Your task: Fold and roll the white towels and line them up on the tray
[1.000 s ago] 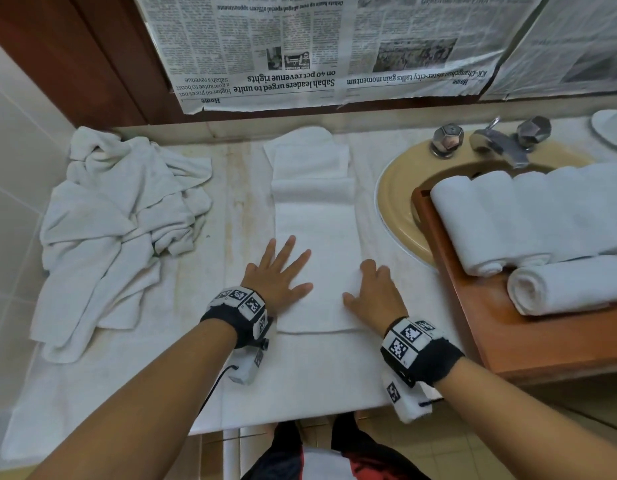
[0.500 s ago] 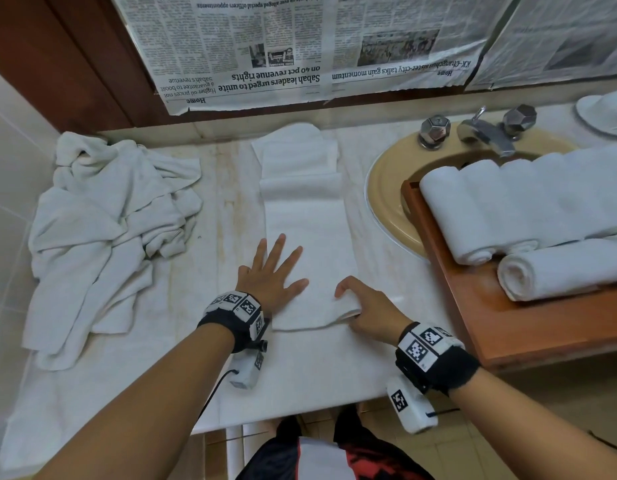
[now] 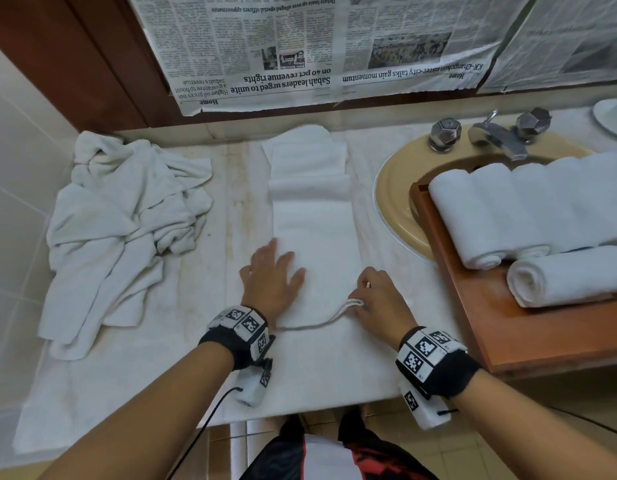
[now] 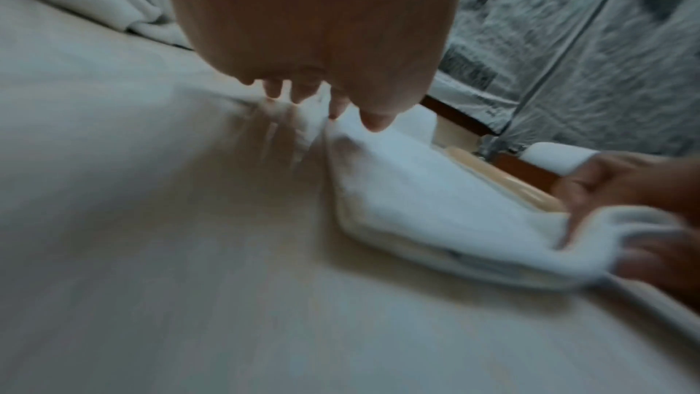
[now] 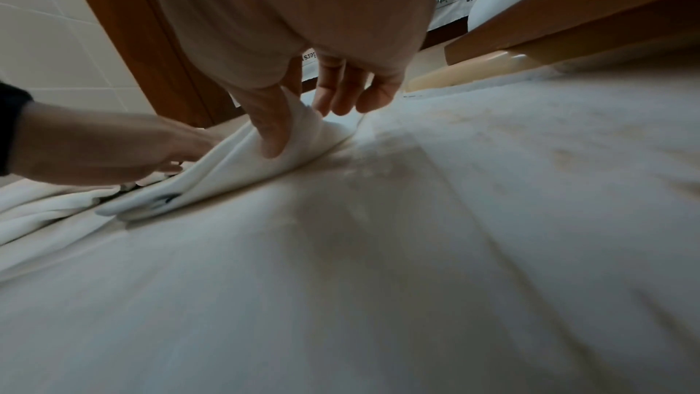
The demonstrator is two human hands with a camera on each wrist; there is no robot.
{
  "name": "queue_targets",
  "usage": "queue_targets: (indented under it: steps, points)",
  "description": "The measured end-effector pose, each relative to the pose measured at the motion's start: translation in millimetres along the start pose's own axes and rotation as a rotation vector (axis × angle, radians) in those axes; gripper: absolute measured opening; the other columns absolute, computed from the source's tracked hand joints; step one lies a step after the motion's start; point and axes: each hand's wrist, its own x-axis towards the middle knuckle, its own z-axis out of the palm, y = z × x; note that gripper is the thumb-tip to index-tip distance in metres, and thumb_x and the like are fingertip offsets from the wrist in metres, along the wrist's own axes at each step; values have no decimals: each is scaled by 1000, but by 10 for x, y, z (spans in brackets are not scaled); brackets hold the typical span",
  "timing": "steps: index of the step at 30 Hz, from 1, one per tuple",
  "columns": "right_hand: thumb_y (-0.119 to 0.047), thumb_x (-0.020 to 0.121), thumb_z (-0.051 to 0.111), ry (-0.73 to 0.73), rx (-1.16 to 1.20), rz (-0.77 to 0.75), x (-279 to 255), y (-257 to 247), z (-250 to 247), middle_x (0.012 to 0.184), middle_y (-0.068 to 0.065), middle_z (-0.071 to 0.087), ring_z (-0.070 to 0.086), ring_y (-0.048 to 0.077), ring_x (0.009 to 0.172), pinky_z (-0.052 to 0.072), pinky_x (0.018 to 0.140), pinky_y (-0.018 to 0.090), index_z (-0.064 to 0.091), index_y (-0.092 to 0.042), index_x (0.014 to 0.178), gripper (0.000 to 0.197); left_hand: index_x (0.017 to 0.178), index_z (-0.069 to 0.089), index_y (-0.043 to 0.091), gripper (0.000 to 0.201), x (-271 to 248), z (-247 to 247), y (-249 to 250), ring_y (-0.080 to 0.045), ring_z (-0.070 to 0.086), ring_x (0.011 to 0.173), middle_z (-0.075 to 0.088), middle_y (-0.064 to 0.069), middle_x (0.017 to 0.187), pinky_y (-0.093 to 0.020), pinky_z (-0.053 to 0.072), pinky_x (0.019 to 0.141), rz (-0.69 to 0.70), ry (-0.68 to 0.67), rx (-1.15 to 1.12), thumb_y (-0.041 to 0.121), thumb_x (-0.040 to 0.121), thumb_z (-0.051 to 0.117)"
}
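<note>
My right hand (image 3: 376, 299), flat a second ago, now pinches up the near right corner of the long folded white towel strip (image 3: 314, 230) left of the wooden tray (image 3: 528, 327), while my left hand (image 3: 270, 278) presses it spread-fingered, so rolling is starting.

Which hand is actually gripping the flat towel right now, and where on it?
The right hand pinches the folded towel's near right corner, lifting it; the left hand only presses flat.
</note>
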Motion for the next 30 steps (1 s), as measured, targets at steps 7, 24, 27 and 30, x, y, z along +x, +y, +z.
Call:
queue_targets:
  steps: [7,24,27,30]
  points:
    - [-6,82,62,-69,90,47,75,28,-50,84,3,62,54,21,86,37,68,28,68,-10,81,6,102,64,17,31,-274,170,20,-25,60,80,59,-1,93,-28,39,65,520,-71,78,36,77,65]
    - [0,83,58,-2,53,101,150,34,-23,91,-1,48,45,18,92,38,75,26,61,-12,90,14,104,76,17,18,-342,21,-240,-12,53,87,56,3,95,-24,41,77,175,80,-216,20,88,69]
    - [9,72,63,67,-116,-32,116,17,13,85,1,52,49,25,86,45,69,35,64,-10,78,20,100,76,16,18,-358,47,-249,-20,56,85,59,0,92,-30,46,70,253,160,-142,14,84,72]
    - [17,44,73,54,-191,-179,105,25,56,69,2,53,52,25,63,42,49,31,59,-10,61,35,91,77,17,19,-370,43,-271,-24,59,73,64,0,85,-30,49,60,380,174,-73,10,74,75]
